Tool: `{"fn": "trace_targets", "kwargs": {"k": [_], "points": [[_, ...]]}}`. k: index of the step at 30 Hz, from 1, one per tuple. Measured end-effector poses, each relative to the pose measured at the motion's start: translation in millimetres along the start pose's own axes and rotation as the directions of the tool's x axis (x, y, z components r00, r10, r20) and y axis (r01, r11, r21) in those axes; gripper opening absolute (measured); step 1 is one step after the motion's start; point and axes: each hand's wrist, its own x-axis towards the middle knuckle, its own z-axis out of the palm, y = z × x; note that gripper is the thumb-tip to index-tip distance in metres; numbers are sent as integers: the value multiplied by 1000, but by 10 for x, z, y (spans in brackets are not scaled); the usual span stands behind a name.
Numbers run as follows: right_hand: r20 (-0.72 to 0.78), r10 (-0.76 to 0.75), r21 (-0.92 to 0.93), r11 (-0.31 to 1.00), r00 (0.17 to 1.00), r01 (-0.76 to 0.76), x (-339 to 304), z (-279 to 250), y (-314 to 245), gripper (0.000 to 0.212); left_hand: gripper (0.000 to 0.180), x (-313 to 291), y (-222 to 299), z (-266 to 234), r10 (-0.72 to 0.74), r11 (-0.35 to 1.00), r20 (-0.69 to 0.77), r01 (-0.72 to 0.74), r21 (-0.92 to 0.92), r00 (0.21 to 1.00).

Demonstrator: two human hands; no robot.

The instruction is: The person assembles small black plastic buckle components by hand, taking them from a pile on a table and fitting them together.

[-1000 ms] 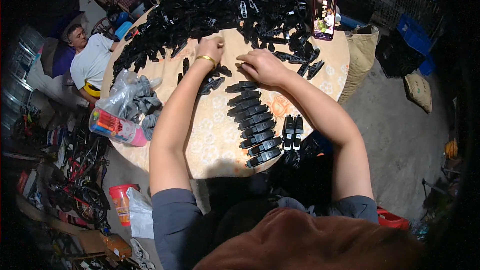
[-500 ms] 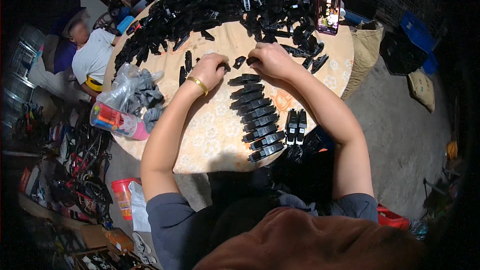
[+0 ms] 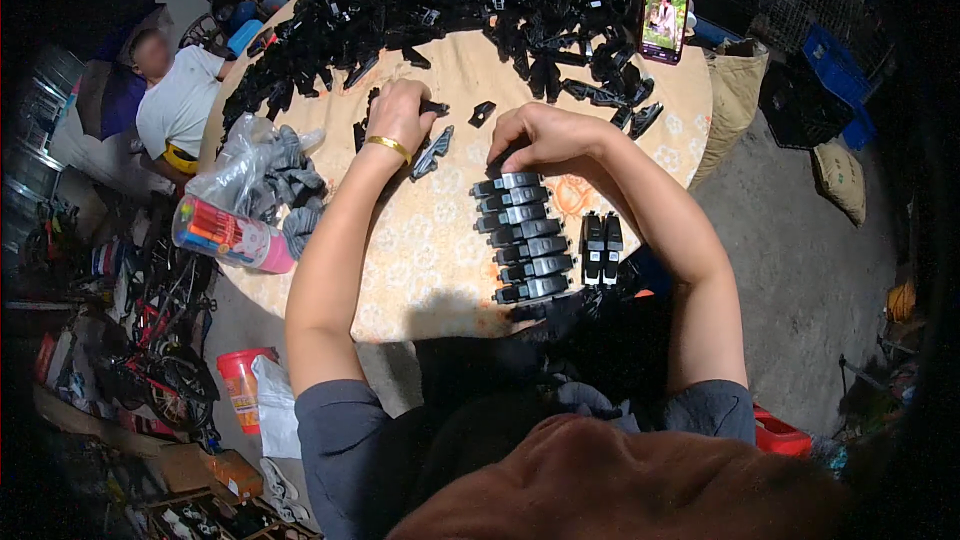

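My left hand [image 3: 398,118], with a gold bangle at its wrist, is closed over a small black plastic part [image 3: 434,108] that sticks out by the thumb. Just nearer to me than these fingers lies a grey-black slotted plastic piece [image 3: 432,152]. My right hand [image 3: 540,136] bends down at the far end of a row of black plastic assemblies [image 3: 524,232], its fingers closed round a dark part [image 3: 507,154] mostly hidden by them. Between my hands rests a small black piece with a hole [image 3: 482,113]. Two more assemblies [image 3: 600,248] stand side by side right of the row.
A big heap of black plastic parts [image 3: 440,0] covers the far side of the round table [image 3: 400,280]. A lit phone [image 3: 663,15] stands far right. At left are a plastic bag [image 3: 240,165] and a jar of coloured pens [image 3: 228,235]. Someone in a white shirt [image 3: 180,105] sits far left.
My left hand has moved left, and the slotted piece now lies beside it. My right hand has come nearer to me, and the row has shifted toward the table's near edge.
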Motion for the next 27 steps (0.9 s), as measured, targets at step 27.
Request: {"fn": "trace_targets", "kwargs": {"k": [27], "points": [[-215, 115, -230, 959, 970, -165, -68, -62, -35, 30, 29, -259, 688, -140, -187, 567, 575, 566, -599, 796]]}}
